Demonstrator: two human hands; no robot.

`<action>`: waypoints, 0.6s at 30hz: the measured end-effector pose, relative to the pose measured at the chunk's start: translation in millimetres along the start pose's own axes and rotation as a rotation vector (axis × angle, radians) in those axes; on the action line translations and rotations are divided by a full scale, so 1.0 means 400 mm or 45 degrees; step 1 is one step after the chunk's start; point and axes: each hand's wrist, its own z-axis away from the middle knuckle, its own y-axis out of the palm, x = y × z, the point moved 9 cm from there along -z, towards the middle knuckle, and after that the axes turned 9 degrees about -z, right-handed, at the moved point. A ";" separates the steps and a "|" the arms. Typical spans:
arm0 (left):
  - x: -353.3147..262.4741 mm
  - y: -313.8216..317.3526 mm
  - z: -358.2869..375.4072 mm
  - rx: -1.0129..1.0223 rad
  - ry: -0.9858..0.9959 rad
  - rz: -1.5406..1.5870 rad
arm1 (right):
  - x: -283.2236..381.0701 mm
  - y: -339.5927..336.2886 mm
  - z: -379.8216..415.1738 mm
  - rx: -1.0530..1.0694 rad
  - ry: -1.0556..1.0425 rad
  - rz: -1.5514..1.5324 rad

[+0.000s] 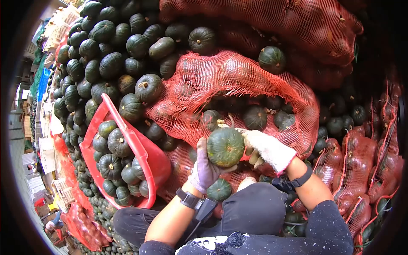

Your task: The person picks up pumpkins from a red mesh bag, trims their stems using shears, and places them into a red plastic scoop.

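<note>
A green kabocha squash (226, 147) with a yellowish patch is held up between my two gloved hands. My left hand (204, 168), in a pale purple glove, grips its left side with the thumb pointing up. In a white glove, my right hand (268, 149) has curled fingers against the squash's right side. Just beyond lies a torn-open red mesh sack (221, 72), with squashes such as this one (255, 117) inside its mouth. Another squash (219, 190) rests below my hands, by my knees.
To the left, a red plastic basket (159, 170) is filled with small squashes. A big heap of dark squashes (111, 63) rises behind it. Full red mesh sacks lie at the back (297, 25) and on the right (355, 161). A person (55, 222) is far off at lower left.
</note>
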 end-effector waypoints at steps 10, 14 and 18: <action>0.053 -0.027 0.008 -0.183 -0.145 0.067 | 0.002 0.056 -0.020 0.146 -0.165 -0.018; 0.056 -0.020 -0.005 -0.097 -0.134 0.065 | -0.005 0.045 -0.013 0.144 -0.130 -0.022; 0.061 -0.013 -0.005 -0.138 -0.151 -0.002 | -0.040 0.018 -0.027 0.127 -0.026 -0.044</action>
